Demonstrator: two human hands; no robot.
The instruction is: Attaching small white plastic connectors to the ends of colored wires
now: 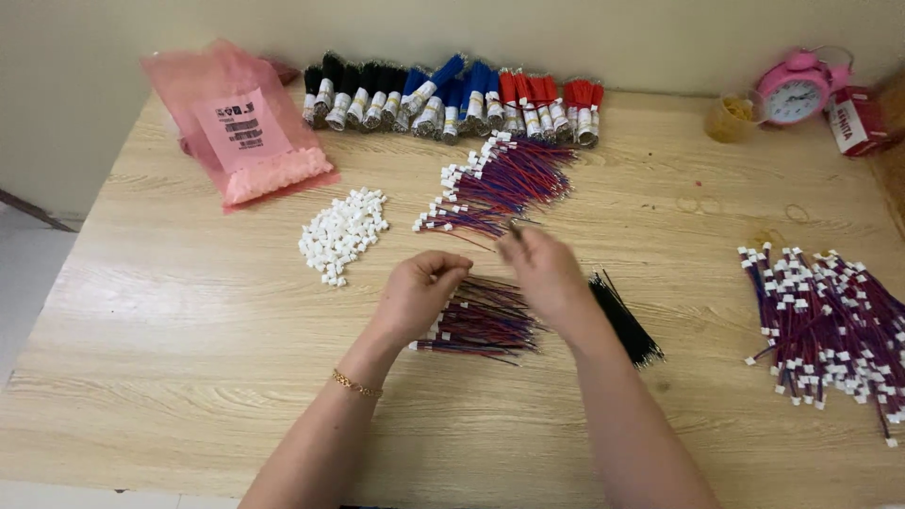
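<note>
Left hand (419, 290) curled, fingertips pinched on something too small to tell, right hand (542, 273) blurred, grip unclear, both above loose red-and-blue wire bundle (485, 325), bare pale wooden bench (189, 377) left of it.

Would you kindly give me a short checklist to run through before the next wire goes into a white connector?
1. Left hand has a grip on something small: cannot tell, its fingers are curled shut and hide what they pinch.
2. Right hand holds a wire: cannot tell, it is blurred.
3. Loose white connectors within reach, left of the hands: ok.
4. Red and blue wires under the hands: ok.
5. Black wires lying beside the right wrist, apart from the red and blue ones: ok.
6. Finished bundle well clear at the right of the table: ok.
</note>
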